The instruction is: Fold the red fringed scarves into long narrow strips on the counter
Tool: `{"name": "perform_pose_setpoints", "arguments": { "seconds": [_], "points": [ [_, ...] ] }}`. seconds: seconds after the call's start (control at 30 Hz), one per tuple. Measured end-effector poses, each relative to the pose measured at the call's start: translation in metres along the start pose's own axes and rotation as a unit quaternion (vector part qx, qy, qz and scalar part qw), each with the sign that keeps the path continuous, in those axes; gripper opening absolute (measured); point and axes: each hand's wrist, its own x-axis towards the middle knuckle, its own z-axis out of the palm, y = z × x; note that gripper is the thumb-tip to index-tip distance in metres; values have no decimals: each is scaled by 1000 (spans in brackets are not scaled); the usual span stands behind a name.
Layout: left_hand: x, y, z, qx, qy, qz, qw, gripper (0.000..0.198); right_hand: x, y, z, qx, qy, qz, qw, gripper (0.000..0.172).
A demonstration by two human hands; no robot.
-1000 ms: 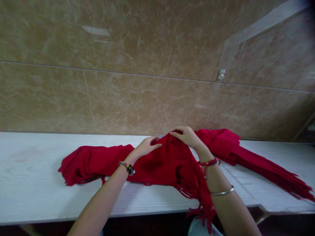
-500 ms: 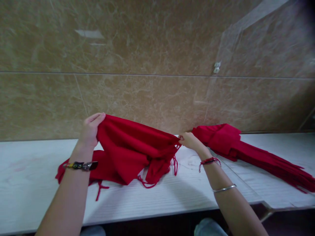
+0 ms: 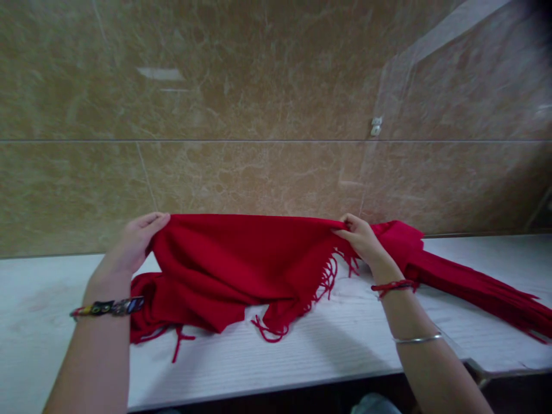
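Observation:
A red fringed scarf (image 3: pixel 241 253) is stretched between my two hands, its top edge nearly level and taut. My left hand (image 3: pixel 140 236) pinches the upper left corner of the cloth. At the other end, my right hand (image 3: pixel 360 238) grips the upper right corner, just above the fringe. The lower folds hang down onto the white table, with tassels lying loose on it. Part of the cloth is bunched beside my left wrist. Behind my right hand lies a pile of folded red scarves (image 3: pixel 470 290), partly hidden by that hand and forearm.
The white wood-grain table (image 3: pixel 345 362) runs along a brown marble-tiled wall (image 3: pixel 259 178). A small white fitting (image 3: pixel 376 126) is on the wall at right. The table's front edge has a corner gap at lower right.
My hands have moved apart, the right going right and up, the left going left and slightly down. The scarf's top edge is now straighter and more spread out.

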Motion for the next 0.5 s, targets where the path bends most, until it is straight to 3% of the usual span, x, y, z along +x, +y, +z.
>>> {"name": "perform_pose_setpoints", "arguments": {
  "seconds": [0.07, 0.1, 0.17, 0.2, 0.27, 0.4, 0.5],
  "points": [
    [-7, -5, -1, 88, -123, -34, 988, 31, 0, -8, -9, 58, 82, 0, 995, 25],
    [-9, -9, 0, 143, -203, -48, 967, 28, 0, -12, -14, 79, 120, 1, 990, 25],
    [-13, -18, 7, 251, -335, -64, 906, 25, 0, -18, -21, 105, 184, 4, 977, 26],
    [-13, -23, 11, 295, -374, -66, 877, 26, 0, -20, -25, 109, 209, 4, 972, 27],
    [-10, -32, 19, 358, -385, -50, 849, 28, -1, -21, -31, 101, 246, 0, 964, 28],
    [0, -45, 16, 401, -312, 6, 861, 35, -4, -21, -46, 63, 294, -5, 954, 29],
    [-4, -61, 5, 391, -343, 16, 854, 25, -7, -19, -60, 2, 305, -10, 952, 29]
  ]
}}
